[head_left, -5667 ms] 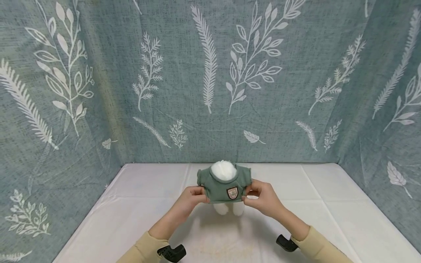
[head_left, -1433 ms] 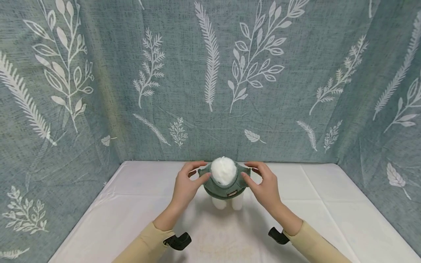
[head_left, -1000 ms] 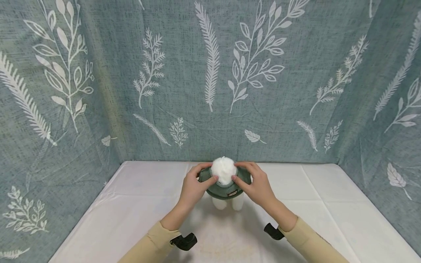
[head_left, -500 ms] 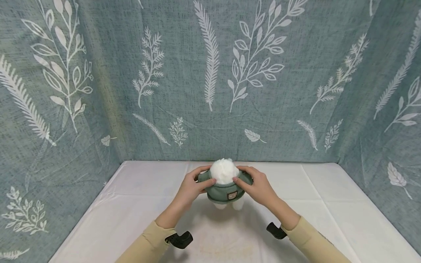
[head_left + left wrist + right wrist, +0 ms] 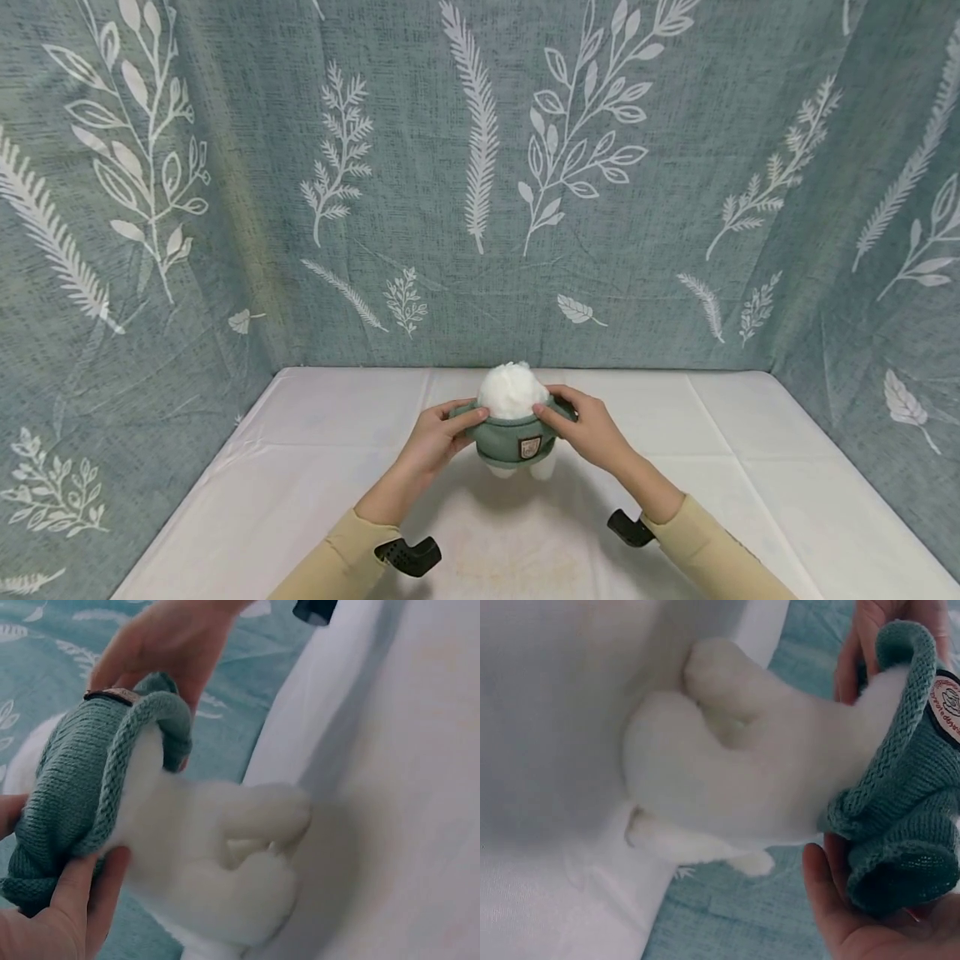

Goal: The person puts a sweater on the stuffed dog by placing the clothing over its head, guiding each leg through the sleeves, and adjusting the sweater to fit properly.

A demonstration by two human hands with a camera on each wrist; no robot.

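Observation:
A white plush toy stands on the table with a small green knitted sweater around its upper body. Its fluffy top pokes out of the neckline, and a shield badge sits on the sweater's front. My left hand pinches the sweater at the left of the neck opening, thumb in front. On the other side, my right hand pinches it the same way. From the right wrist, one sleeve looks hollow at its end. Below the hem, the toy's white body and legs show bare.
A white cloth covers the table. Behind and at both sides hangs a blue-green curtain with white leaf prints. Black wrist devices sit by both cuffs.
Both hands have gone from the sweater's lower sides up to its neckline. Over the last second they have drawn the neckline down slightly, and more white fluff and the badge show.

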